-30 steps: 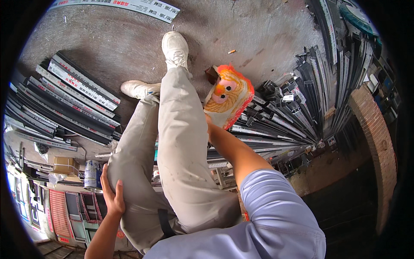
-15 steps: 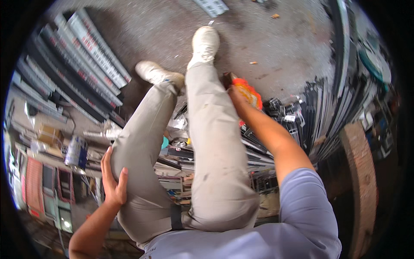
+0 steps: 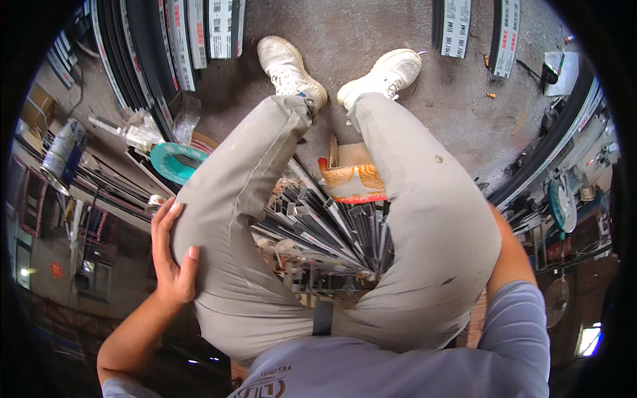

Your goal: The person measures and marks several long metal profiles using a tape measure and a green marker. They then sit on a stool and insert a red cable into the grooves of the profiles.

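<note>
My left hand (image 3: 172, 265) rests on the outer side of my left thigh (image 3: 222, 219), fingers apart and thumb raised, holding nothing. Of my right arm (image 3: 511, 255), only a stretch beside the right thigh shows. The right hand is hidden behind that leg, so what it touches is out of sight. Between my lower legs sits a small box (image 3: 353, 182) with a bright orange and red patterned side. Its inside looks wooden or cardboard, and my right leg covers part of it.
Long dark metal profiles (image 3: 142, 53) with printed film lie at upper left. More profile ends (image 3: 322, 222) fan out beneath me. A teal ring-shaped reel (image 3: 176, 162) and a spray can (image 3: 64, 154) lie at left. At upper right are two more profiles (image 3: 454, 26).
My knees have spread and the view has turned. The right hand, earlier down by the orange-patterned thing, has gone out of sight behind my right leg. The left hand stays on the thigh.
</note>
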Available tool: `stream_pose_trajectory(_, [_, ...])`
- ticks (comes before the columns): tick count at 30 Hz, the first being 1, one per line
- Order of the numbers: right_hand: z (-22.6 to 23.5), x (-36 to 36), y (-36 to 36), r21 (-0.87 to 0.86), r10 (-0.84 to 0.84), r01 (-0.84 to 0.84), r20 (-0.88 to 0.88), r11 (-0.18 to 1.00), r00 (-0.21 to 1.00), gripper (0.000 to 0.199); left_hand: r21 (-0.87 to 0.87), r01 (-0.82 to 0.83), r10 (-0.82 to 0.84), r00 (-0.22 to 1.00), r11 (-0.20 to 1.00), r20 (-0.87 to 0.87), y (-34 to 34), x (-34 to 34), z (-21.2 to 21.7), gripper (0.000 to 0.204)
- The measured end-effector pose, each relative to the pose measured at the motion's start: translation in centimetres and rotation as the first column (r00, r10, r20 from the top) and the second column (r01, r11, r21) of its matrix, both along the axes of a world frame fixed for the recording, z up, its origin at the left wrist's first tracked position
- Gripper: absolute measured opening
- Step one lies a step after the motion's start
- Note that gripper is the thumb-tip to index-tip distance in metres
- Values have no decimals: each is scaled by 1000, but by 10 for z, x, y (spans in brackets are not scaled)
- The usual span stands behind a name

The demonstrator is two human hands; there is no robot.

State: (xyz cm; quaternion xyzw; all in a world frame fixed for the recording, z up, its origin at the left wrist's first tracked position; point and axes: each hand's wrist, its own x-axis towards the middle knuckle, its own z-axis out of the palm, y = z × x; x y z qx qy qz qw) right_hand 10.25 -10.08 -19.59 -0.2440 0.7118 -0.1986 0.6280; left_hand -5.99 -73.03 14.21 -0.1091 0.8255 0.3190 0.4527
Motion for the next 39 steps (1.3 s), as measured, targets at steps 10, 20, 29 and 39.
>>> stream_pose_trajectory(10, [-19, -262, -104, -586, 184, -356, -333, 728, 925, 15, 258, 151, -89, 967, 954, -238, -69, 18, -50, 64])
stream_pose_trajectory(20, [-83, -456, -331, -706, -158, -692, -709, 152, 688, 18, -40, 156, -159, 915, 987, -371, -63, 101, -48, 63])
stream_pose_trajectory(29, [52, -472, -304, -375, -145, -808, -926, 454, 348, 10, -126, 118, -173, 727, 985, -665, -54, 193, -62, 64])
stream_pose_trajectory(39, [211, -300, -103, -439, -581, 474, -147, 764, 801, 48, 278, -776, 435, -5, 566, -900, -4, 371, -226, 26])
